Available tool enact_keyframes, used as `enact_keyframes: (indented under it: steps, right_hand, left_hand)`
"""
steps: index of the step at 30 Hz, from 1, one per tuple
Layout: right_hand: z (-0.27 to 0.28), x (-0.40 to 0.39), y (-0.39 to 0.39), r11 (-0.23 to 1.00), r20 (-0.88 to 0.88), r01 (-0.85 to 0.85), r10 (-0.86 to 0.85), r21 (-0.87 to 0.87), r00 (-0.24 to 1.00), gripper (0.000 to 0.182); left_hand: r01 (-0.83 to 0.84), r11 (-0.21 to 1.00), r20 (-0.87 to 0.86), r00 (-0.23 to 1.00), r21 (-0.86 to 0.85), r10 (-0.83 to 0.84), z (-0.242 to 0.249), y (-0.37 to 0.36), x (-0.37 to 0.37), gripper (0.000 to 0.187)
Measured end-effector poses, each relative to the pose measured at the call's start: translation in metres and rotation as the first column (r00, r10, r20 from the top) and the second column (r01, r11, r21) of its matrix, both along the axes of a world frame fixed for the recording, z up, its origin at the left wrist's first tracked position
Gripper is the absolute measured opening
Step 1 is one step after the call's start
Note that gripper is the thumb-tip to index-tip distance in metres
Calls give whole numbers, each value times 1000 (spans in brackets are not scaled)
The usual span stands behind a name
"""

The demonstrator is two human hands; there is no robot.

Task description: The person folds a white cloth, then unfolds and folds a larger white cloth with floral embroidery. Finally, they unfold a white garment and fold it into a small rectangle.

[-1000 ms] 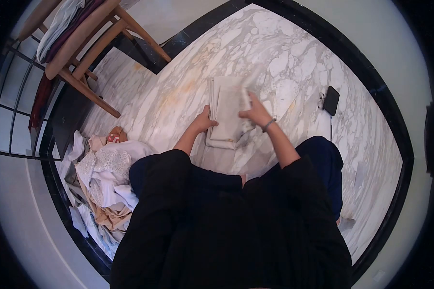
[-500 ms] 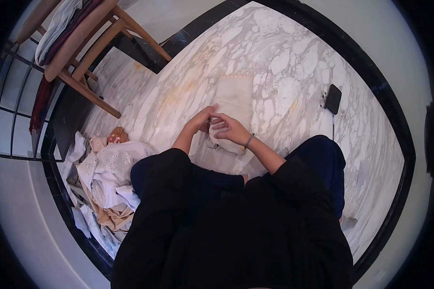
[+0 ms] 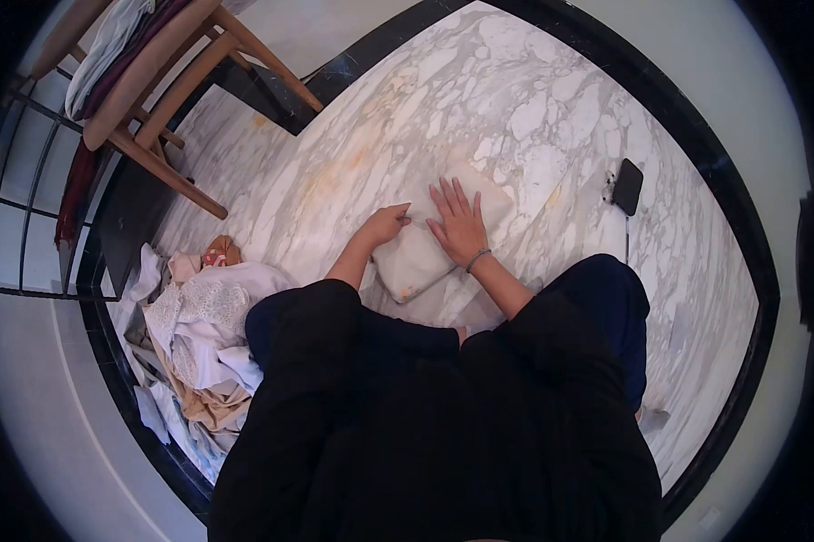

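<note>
A folded off-white cloth (image 3: 413, 260) lies slantwise on the marble floor in front of my crossed legs, with a small orange mark near its closest corner. My right hand (image 3: 462, 226), a band around its wrist, is spread flat on the cloth's upper right part. At the cloth's left edge, my left hand (image 3: 388, 224) is closed, thumb and forefinger pinching the fabric near a crease across its middle. The cloth under my right palm is hidden.
A heap of clothes (image 3: 204, 316) lies on the floor to my left. A wooden chair (image 3: 163, 99) with garments on it and a black wire rack (image 3: 32, 194) stand at upper left. A black phone-like device (image 3: 627, 187) on a thin stick is to the right.
The cloth has turned from lying straight ahead to slanting toward the upper right. My hands, close together before, have parted; the right one now lies flat on the cloth.
</note>
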State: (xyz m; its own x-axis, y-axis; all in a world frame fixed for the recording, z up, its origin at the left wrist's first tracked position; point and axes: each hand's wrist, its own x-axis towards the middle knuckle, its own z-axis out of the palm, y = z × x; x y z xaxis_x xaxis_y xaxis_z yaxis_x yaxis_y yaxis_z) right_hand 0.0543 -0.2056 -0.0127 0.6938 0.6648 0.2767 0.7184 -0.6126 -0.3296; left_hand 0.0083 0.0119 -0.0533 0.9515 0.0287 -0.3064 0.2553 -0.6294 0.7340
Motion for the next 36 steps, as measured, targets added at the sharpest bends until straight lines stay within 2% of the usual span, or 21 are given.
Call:
enact_keyframes:
  steps: [1,3,6,9,10,12,13,14,15,16,17,19,20,21,22,23,26,29,30,33,36]
  right_hand:
    - [-17,1,-2,995,23,-3,6,-96,1000,66]
    - [-26,1,-5,994,17,25,-24,-106,1000,65]
    - [-31,6,-3,987,31,114,-111,-118,993,63]
    - [-36,19,-11,964,43,232,-229,-133,973,63]
    - [-37,26,-14,955,50,264,-260,-134,964,63]
    - [-32,40,-20,952,-54,269,-279,-150,959,63]
    - [-32,44,-24,950,-105,269,-286,-157,952,63]
    - [-34,49,-30,956,-128,286,-292,-65,948,58]
    - [-34,54,-36,954,-156,300,-293,24,943,52]
    - [-36,60,-43,898,-239,351,-291,266,926,42]
    - [-37,63,-48,781,-323,396,-261,483,910,33]
    - [-29,51,-53,474,-700,662,-125,581,703,24]
    - [-24,37,-59,391,-872,805,-14,446,490,27]
    - [-19,22,-64,333,-964,905,115,265,239,31]
    - [-22,4,-71,299,-945,945,327,128,25,41]
    - [-23,-4,-71,303,-837,953,517,-20,-182,51]
    - [61,-38,-43,345,-628,907,656,-244,-418,75]
    - [74,-11,-30,269,-362,907,921,325,-143,85]
    - [93,-5,-28,258,-304,917,939,306,-162,74]
    - [99,35,-5,288,-432,855,898,432,-84,52]
    - [149,61,38,408,-488,750,863,520,-131,38]
  left_hand:
    - [-44,998,-48,998,33,46,10,-5,0,43]
    - [-130,986,-136,980,107,144,46,-16,-1,47]
    - [13,975,-282,958,222,51,65,-8,-8,53]
    - [-17,998,-611,791,-65,-26,54,7,-13,65]
    - [-57,990,-624,781,-131,-37,56,8,-16,66]
    - [-203,949,-577,817,-243,26,37,9,-16,64]
    - [-230,939,-527,847,-256,64,44,3,-13,56]
    - [-210,935,-439,896,-284,68,38,2,-11,50]
    - [-279,901,-403,906,-333,132,46,-3,-9,45]
    - [-307,867,-379,913,-393,152,51,-4,-6,45]
    - [-329,828,-356,919,-454,170,53,-4,-4,44]
    - [-424,647,-346,903,-634,254,58,-14,2,42]
    - [-451,541,-349,892,-710,286,60,-17,4,41]
    - [-438,478,-342,898,-762,278,69,-21,5,43]
    - [-419,412,-333,905,-810,265,85,-29,2,44]
    - [-396,341,-323,912,-853,251,100,-34,-1,45]
    - [-229,166,-210,970,-959,124,134,-41,-14,46]
    - [-166,177,-151,984,-970,99,167,-38,-27,44]
    - [-145,165,-128,986,-976,108,180,-34,-34,41]
    - [-147,122,-111,958,-982,264,189,-13,-42,44]
    - [-165,-79,-183,890,-983,418,196,20,-48,51]
